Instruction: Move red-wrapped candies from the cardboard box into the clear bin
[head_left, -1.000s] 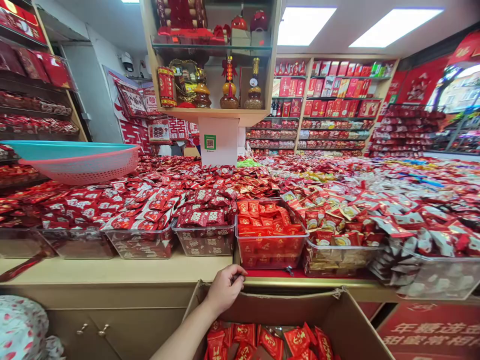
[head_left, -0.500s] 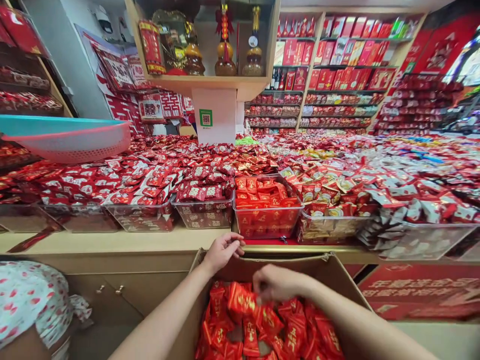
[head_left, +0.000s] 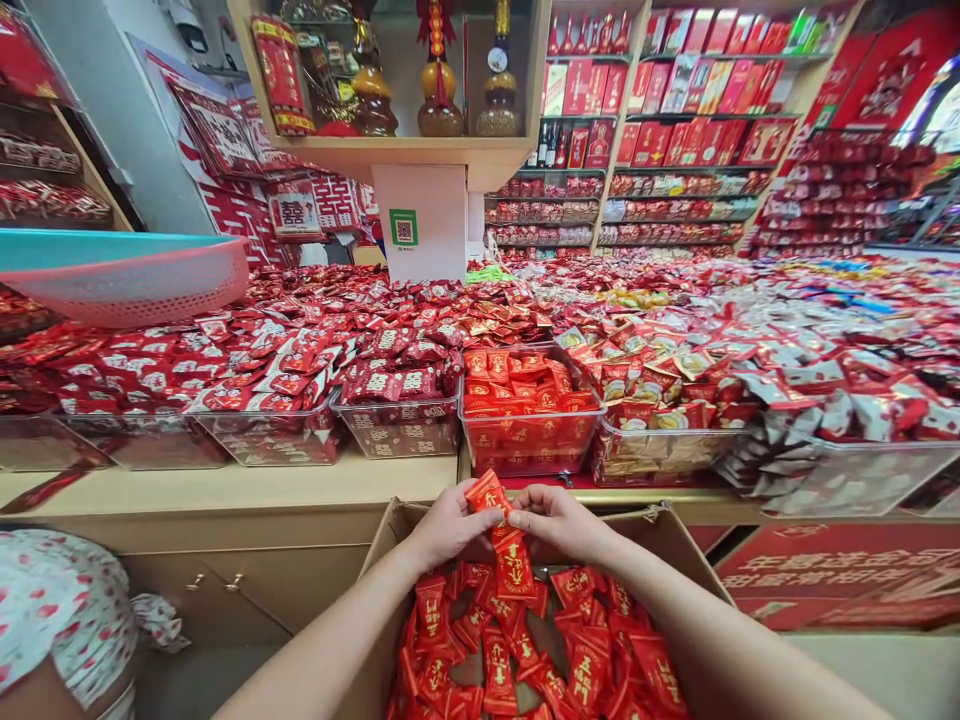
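The surface (head_left: 225,490) ran across the middle of the view, and just in front of its edge stood an open cardboard carton (head_left: 671,540). Over the carton the left hand (head_left: 456,522) had its fingers closed around the upper part of the held packets (head_left: 514,570), while the right hand (head_left: 555,518) pinched them from the other side, thumb and fingers together. The packets hung slantwise above the carton's load. They would likely have been light, with a firm filling inside a thin, flexible, glossy wrapper that could slip between dry fingertips. The filling might have been brittle, so a gentle pinch across the narrow middle, or by a flat crimped end, seemed the best hold; squeezing hard risked crushing it.

Counted from the biggest down: one display cabinet (head_left: 405,150), one carton, one pink colander (head_left: 180,285) and at least seven clear tubs along the front row, the one just beyond the carton, the red-filled tub (head_left: 525,413), holding similar packets. Three gourd-shaped bottles stood in the cabinet. The held packets looked like two, though the thumbs hid where they met. The loose packets (head_left: 585,670) in the carton overlapped too much for an exact count, but numbered well over a dozen.
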